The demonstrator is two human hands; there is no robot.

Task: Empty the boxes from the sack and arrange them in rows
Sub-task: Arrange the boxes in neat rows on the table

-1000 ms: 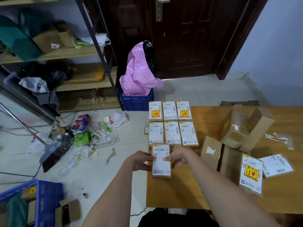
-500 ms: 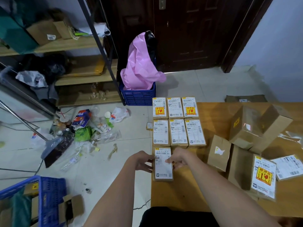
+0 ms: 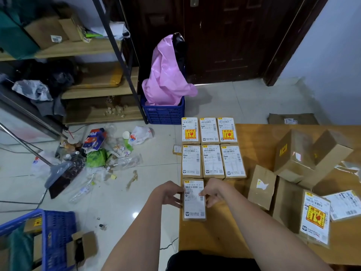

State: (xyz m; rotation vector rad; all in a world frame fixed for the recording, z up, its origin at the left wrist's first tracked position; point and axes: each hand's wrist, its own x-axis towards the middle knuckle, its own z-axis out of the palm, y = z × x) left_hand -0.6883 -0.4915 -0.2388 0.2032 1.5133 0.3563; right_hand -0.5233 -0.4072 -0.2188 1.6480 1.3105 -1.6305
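Nothing shifts — both hands, left (image 3: 169,194) and right (image 3: 214,191), still pinch box (image 3: 194,199) by fingers; square it under the row (image 3: 213,160) on desk (image 3: 220,231).

The labelled box (image 3: 194,200) (third row, left end) has slid slightly nearer the row above it.

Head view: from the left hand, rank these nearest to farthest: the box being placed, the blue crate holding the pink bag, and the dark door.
1. The box being placed, touched by the left hand at its left edge, on the table.
2. The blue crate, on the floor beyond the rows.
3. The dark door, behind the crate, at the back wall.
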